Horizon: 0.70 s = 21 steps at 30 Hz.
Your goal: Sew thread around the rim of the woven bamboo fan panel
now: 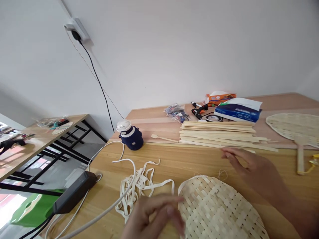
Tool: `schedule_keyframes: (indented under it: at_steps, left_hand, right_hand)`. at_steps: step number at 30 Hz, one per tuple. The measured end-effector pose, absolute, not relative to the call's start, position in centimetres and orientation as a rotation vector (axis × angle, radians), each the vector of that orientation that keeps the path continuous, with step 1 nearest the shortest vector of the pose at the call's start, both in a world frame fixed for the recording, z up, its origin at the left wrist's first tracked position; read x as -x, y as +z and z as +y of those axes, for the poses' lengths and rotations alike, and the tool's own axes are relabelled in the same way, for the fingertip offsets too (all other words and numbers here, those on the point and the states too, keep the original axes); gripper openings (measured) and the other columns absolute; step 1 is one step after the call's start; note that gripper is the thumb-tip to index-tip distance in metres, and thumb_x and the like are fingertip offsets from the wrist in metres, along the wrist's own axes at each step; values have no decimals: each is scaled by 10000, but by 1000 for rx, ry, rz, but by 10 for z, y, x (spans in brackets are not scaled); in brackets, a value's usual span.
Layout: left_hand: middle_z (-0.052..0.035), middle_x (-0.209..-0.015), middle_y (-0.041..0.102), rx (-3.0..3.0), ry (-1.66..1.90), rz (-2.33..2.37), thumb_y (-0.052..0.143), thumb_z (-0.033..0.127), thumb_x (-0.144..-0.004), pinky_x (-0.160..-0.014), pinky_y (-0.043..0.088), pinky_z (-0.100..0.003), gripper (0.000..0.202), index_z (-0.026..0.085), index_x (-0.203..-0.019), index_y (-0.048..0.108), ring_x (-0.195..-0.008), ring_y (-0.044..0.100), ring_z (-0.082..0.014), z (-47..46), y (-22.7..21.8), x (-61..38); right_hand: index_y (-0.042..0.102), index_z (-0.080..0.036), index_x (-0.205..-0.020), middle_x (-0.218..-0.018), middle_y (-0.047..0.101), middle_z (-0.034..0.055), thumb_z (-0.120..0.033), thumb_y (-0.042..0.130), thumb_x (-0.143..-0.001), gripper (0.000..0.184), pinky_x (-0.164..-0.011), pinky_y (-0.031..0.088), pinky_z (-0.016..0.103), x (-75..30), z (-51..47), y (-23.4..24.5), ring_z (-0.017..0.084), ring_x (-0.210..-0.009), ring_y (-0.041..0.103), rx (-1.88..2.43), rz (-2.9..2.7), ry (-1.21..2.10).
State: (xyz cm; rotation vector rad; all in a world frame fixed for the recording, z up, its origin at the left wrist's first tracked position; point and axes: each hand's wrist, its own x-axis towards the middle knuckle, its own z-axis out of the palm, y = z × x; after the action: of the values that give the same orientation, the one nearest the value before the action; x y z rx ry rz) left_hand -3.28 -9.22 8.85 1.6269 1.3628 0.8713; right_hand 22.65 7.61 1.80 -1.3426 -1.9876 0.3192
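A round woven bamboo fan point(219, 205) lies on the wooden table in front of me, its lower part cut off by the frame. My left hand point(157, 215) is at its left rim, slightly blurred, with index finger and thumb apart. I cannot tell whether it touches the rim. Above the fan's upper right side, my right hand point(254, 169) has its fingertips drawn together; anything between them is too small to make out. A thin loop of thread point(223, 174) shows by the fan's upper edge. White fabric tape point(142, 181) lies tangled left of the fan.
Behind the fan are stacked bamboo strips point(214, 134), a tissue pack point(238, 111), a glue gun point(199, 111) and a tape roll point(213, 118). A finished fan point(296, 127) lies right. A blue-and-white cup point(131, 136), a white cable point(112, 209) and a black power brick point(74, 192) are left.
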Motion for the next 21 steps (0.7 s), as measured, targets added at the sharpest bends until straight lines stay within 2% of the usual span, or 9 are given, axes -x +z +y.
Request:
schedule_keyframes:
  at_steps: [1, 3, 5, 7, 9, 11, 14, 18, 21]
  left_hand:
    - [-59, -1003, 738, -1631, 905, 1408, 403, 292, -972, -878, 537, -359, 362, 339, -1276, 595, -934, 688, -198, -86, 84, 35]
    - [-82, -1367, 556, -1851, 967, 1527, 527, 257, -909, -1077, 398, -420, 437, 313, -1342, 534, -1281, 496, -244, -67, 72, 37]
    - [-96, -1497, 398, -1946, 1126, 1679, 545, 245, -889, -1144, 297, -443, 536, 274, -1414, 439, -1400, 333, -251, -39, 59, 41]
    - [-127, -1541, 301, -1782, 1452, 2014, 585, 276, -870, -1168, 238, -451, 638, 233, -1458, 342, -1440, 239, -254, -10, 46, 51]
    - [-195, -1548, 250, -1499, 1661, 2254, 661, 345, -815, -1168, 227, -454, 816, 161, -1486, 234, -1453, 192, -278, 18, 36, 69]
    - [-273, -1557, 144, -1243, 1724, 2448, 744, 374, -731, -1178, 183, -457, 1003, 76, -1486, 155, -1464, 118, -317, 41, 29, 93]
    - [-308, -1555, 81, -968, 1737, 2634, 801, 374, -654, -1185, 131, -476, 1142, 43, -1478, 83, -1466, 44, -344, 66, 24, 127]
    - [-353, -1529, 109, -733, 1776, 2737, 819, 404, -611, -1173, 137, -524, 1206, 4, -1458, 60, -1454, 81, -383, 85, 21, 156]
    - [-338, -1498, 231, -711, 1822, 2750, 831, 390, -581, -1153, 206, -536, 1166, 20, -1440, 135, -1427, 199, -398, 92, 20, 163]
  right_hand:
    - [652, -299, -1076, -959, 740, 1, -448, 445, -902, 309, -705, 544, 353, -225, 76, 14, 230, -906, 692, 1353, -1982, 373]
    - [665, -292, -1033, -889, 743, -2, -457, 452, -901, 301, -641, 550, 327, -223, 76, 9, 218, -851, 701, 1347, -1965, 427]
    - [664, -284, -1028, -906, 739, 7, -461, 450, -899, 307, -623, 553, 324, -222, 75, 6, 220, -858, 700, 1329, -1950, 399]
    - [658, -283, -1035, -921, 737, 11, -464, 452, -895, 308, -618, 559, 323, -223, 75, 5, 222, -874, 699, 1323, -1948, 376]
    - [654, -283, -1045, -929, 739, 10, -466, 455, -889, 312, -607, 565, 319, -224, 76, 3, 222, -885, 701, 1339, -1936, 378]
    - [659, -282, -1034, -908, 744, 8, -477, 465, -875, 318, -585, 571, 314, -226, 78, 0, 220, -859, 708, 1349, -1929, 385]
    - [667, -283, -1012, -877, 748, 5, -502, 477, -862, 326, -562, 581, 307, -226, 81, -4, 213, -819, 714, 1365, -1941, 419]
    - [662, -285, -1016, -897, 747, 7, -491, 476, -872, 312, -571, 595, 300, -224, 80, -8, 204, -815, 716, 1332, -1981, 447]
    - [665, -283, -1008, -889, 743, 12, -461, 484, -878, 285, -568, 598, 290, -223, 79, -9, 203, -806, 716, 1288, -2001, 446]
